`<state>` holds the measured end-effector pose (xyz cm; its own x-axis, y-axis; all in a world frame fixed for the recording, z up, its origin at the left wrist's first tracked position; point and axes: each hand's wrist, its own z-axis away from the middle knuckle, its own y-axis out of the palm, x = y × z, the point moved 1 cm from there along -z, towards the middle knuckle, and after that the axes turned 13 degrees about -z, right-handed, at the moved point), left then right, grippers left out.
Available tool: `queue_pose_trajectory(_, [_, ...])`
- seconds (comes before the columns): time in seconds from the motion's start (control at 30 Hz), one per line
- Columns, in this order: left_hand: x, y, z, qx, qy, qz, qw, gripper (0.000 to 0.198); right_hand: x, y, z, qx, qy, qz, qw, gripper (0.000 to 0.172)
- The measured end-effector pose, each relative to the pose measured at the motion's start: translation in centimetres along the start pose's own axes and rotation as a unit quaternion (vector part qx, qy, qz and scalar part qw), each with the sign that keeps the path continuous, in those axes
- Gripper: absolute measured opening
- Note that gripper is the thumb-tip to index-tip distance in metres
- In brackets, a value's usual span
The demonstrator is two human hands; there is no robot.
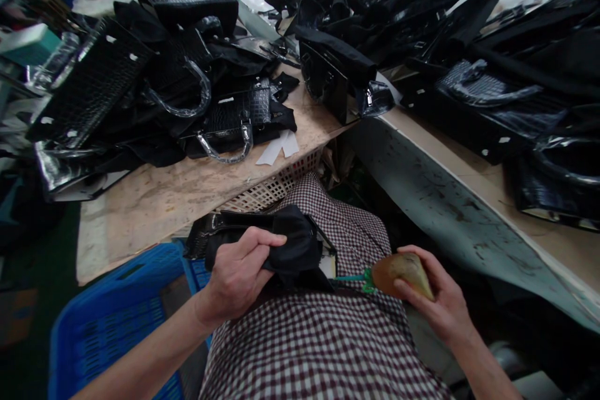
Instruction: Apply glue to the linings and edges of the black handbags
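A black handbag (220, 222) with shiny crocodile-pattern sides lies across my lap on a checked apron (337, 344). My left hand (239, 269) is closed on its black cloth lining (295, 244), thumb on top. In my right hand (435, 300) is a squeeze bottle (398, 275) with brownish-yellow contents, held on its side. The bottle's green nozzle (351, 277) points left, its tip at the right end of the handbag. Whether anything is coming out of the tip cannot be made out.
Black handbags (98, 81) with plastic-wrapped handles are heaped on the wooden table (154, 212) ahead. More bags (487, 106) cover the right-hand bench (544, 225). A blue plastic basket (70, 337) stands at my left. White paper strips (279, 147) lie near the table edge.
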<state>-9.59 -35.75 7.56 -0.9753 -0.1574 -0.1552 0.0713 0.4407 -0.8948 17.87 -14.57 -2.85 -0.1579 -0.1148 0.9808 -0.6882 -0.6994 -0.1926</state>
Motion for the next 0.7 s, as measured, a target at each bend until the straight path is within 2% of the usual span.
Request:
queue_pose_trajectory(0.13, [-0.2, -0.2, 0.8, -0.008, -0.002, -0.002, 1.000, 0.019, -0.3, 0.0, 0.2, -0.025, 0.018, -0.014, 0.999, 0.041])
queue_pose_trajectory(0.33, [-1.3, -1.1, 2.9, 0.005, 0.007, -0.008, 1.000, 0.020, -0.5, 0.4, 0.4, 0.004, 0.014, -0.014, 1.000, 0.043])
queue_pose_trajectory(0.43, [-2.2, -1.8, 3.9, 0.021, 0.010, -0.005, 1.000, 0.019, -0.5, 0.2, 0.3, -0.011, 0.001, 0.007, 1.000, 0.042])
queue_pose_trajectory(0.53, [-2.8, -2.1, 4.7, 0.029, -0.012, -0.018, 0.999, 0.022, -0.7, -0.3, 0.2, -0.028, -0.007, 0.015, 0.999, 0.042])
queue_pose_trajectory(0.7, [-3.0, -1.8, 5.3, 0.028, -0.036, -0.028, 0.999, 0.024, -1.3, -0.1, 0.1, -0.017, -0.014, 0.005, 1.000, 0.043])
